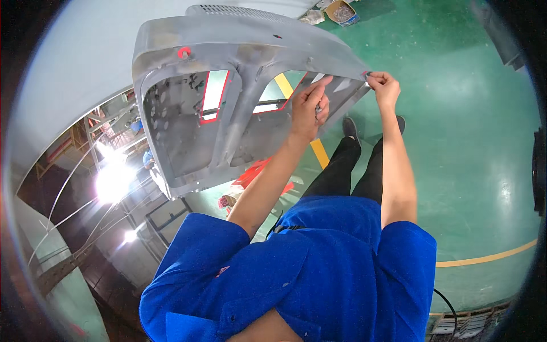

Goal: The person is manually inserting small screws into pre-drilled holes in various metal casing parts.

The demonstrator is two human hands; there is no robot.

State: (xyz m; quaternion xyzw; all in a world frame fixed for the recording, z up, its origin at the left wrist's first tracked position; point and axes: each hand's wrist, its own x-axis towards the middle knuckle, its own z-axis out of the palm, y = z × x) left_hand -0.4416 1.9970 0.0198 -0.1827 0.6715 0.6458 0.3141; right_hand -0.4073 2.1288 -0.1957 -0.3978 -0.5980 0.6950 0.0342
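Note:
A large grey metal panel (244, 54) with two wide openings stands in front of me. Red edging frames brighter gaps seen through it, and a red round piece (184, 52) sits on its upper left. At the panel's right corner, the thumb and fingers of my right hand (384, 88) are pinched together beside a small red bit (365, 74). My left hand (310, 111) is in front of the right opening, index finger pointing up and the others curled in. Something small shows between the curled fingers, too little to name.
Green floor (456, 137) with a yellow line (484, 260) spreads to the right. A cardboard box (343, 12) stands on the floor beyond the panel. At the left are bright lamps (115, 181) and metal racking. Red items (250, 174) lie below the panel.

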